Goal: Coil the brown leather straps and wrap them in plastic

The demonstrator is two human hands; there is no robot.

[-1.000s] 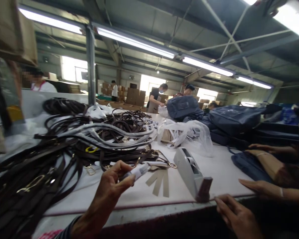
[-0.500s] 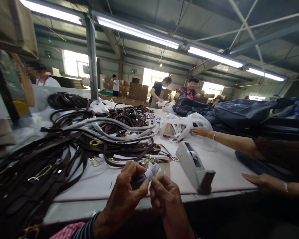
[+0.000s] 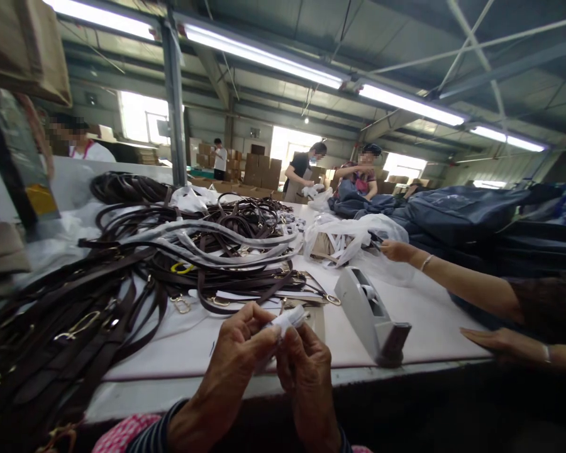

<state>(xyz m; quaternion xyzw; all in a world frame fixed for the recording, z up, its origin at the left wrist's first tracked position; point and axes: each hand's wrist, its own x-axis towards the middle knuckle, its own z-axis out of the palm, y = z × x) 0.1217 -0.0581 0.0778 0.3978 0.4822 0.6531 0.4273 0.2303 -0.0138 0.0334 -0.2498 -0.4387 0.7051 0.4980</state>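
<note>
Close to the table's front edge, my two hands meet at a small bundle wrapped in white material (image 3: 290, 319); what is inside it is hidden. My left hand (image 3: 236, 349) pinches its left part between thumb and fingers. From the right, my right hand (image 3: 306, 368) presses its thumb and bent fingers against the same bundle. Just behind lie dark brown straps (image 3: 259, 282) with gold-coloured clasps. A grey tape dispenser (image 3: 365, 314) stands to the right of my hands, apart from them.
A large heap of brown straps (image 3: 99, 314) covers the table's left side. Past the dispenser sits a clear plastic bag (image 3: 330, 242). A co-worker's hand (image 3: 399, 251) holds a dark thing beside it; their other hand (image 3: 495, 343) rests near the edge. Navy bags (image 3: 462, 211) are piled behind.
My right thumb has moved up onto the white bundle, and my hands are closer together. The co-worker's upper hand has drawn back right from the plastic bag with a dark thing.
</note>
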